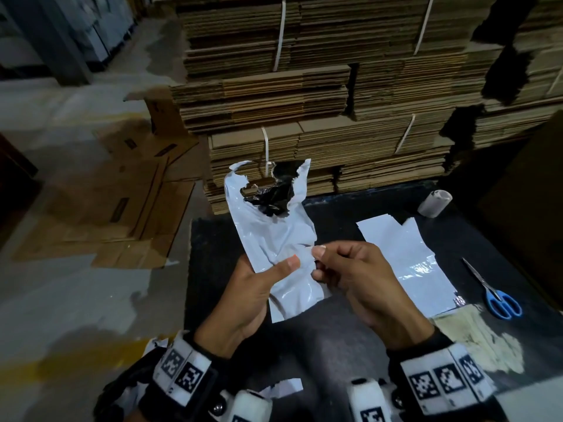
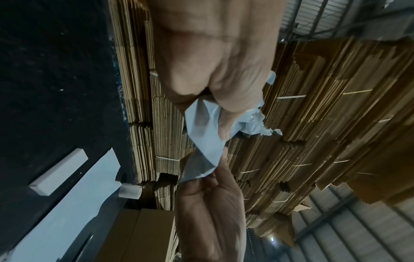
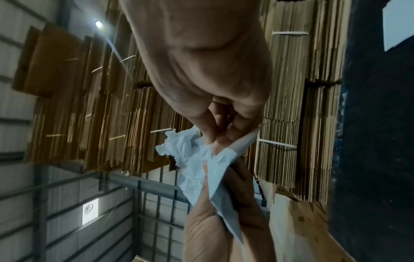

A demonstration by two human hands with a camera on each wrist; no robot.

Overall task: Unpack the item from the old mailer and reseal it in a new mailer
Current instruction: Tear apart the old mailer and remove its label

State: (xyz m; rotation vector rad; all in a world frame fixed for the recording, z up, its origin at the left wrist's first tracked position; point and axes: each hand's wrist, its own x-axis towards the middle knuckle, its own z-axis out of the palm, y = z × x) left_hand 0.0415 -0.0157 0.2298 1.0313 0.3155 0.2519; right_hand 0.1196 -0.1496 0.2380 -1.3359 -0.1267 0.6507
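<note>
I'm seeing the left hand (image 1: pixel 243 296) gripping the torn old mailer (image 1: pixel 280 239) above the table (image 1: pixel 335 345), right hand (image 1: pixel 356 278) pinching its edge. The item looks out already; next I'm expecting discarding, then reaching for the new mailer (image 1: pixel 405 254) beyond.

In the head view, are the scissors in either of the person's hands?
No, the blue-handled scissors lie on the dark table, while the left hand and right hand grip the torn mailer.

The old mailer (image 1: pixel 274 239) I pinch is thin, glossy grey-white plastic film, crinkled, its torn top ragged with a shiny black lining. At two o'clock the new mailer (image 1: pixel 408 263) lies smooth and glossy. The scissors (image 1: pixel 495 292) have bright metal blades and blue plastic handles. The table (image 1: pixel 335 345) looks matt black.
</note>
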